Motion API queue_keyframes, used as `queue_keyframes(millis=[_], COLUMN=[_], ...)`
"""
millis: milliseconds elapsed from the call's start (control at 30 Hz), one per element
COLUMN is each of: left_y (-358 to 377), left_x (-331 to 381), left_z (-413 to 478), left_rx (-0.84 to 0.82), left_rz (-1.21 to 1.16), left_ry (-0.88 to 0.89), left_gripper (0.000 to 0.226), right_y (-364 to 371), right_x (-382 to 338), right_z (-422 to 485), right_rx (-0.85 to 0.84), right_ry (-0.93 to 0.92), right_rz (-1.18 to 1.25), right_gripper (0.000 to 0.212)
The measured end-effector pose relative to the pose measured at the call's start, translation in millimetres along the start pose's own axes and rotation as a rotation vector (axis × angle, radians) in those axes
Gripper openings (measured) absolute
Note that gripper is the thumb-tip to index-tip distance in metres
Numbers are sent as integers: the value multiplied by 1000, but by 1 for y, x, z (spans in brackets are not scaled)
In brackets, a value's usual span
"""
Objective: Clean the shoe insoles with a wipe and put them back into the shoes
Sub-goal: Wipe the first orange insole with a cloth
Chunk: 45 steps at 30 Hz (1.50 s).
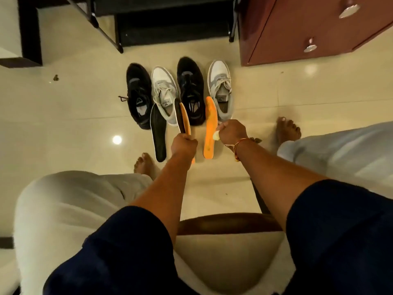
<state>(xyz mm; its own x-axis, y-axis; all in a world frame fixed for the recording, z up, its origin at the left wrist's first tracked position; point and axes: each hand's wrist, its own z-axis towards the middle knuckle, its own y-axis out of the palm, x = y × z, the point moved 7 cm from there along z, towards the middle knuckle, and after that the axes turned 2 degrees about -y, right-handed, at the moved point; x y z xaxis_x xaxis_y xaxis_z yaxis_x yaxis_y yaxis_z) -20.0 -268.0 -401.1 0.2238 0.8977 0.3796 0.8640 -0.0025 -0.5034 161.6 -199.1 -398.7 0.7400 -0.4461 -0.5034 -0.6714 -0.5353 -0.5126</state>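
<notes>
Probable wipe (215,136) half-hidden in right hand (232,132)

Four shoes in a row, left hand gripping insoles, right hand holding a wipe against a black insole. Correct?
No. The head view shows the right hand holding the wipe against an orange insole, not a black one; the black insole lies apart on the floor. The four shoes and the left hand gripping insoles are as stated.

Shoes (191,90) in row on floor (63,116); insole (158,135) before leftmost (also on floor); cabinet (297,28) behind right.
</notes>
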Motion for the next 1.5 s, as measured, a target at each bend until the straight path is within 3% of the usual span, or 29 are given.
queue_keyframes(millis=[167,367,533,700,867,967,1067,1200,1333,1433,1500], left_y=[15,23,36,45,46,41,37,42,42,32,19], left_x=[-31,-47,-50,-53,-49,-49,-55,-77,-100,-104,-97], left_z=[51,96,123,141,152,155,150,141,140,141,142], left_rx=[49,169,144,130,106,128,114,36,-18,45,181], left_rz=[77,62,25,-32,25,117,167,207,246,300,337], left_ry=[-77,-61,-11,-20,3,24,8,-65,-158,-185,-124], left_gripper=[32,57,55,35,38,23,13,14,23,30,34], right_y=[36,61,73,75,79,81,89,106,118,123,124], right_x=[33,57,61,63,67,72,80,95,106,107,105], right_z=[48,91,114,127,134,135,125,107,98,98,101], right_rx=[2,27,40,14,15,19,-21,-105,-177,-221,-224], right_ry=[163,177,132,94,117,148,203,223,218,209,193], right_rz=[-4,-134,-144,-133,-73,-79,-74,-39,-51,-63,-64], right_gripper=[40,53,51,36,35,26,32,37,30,23,20])
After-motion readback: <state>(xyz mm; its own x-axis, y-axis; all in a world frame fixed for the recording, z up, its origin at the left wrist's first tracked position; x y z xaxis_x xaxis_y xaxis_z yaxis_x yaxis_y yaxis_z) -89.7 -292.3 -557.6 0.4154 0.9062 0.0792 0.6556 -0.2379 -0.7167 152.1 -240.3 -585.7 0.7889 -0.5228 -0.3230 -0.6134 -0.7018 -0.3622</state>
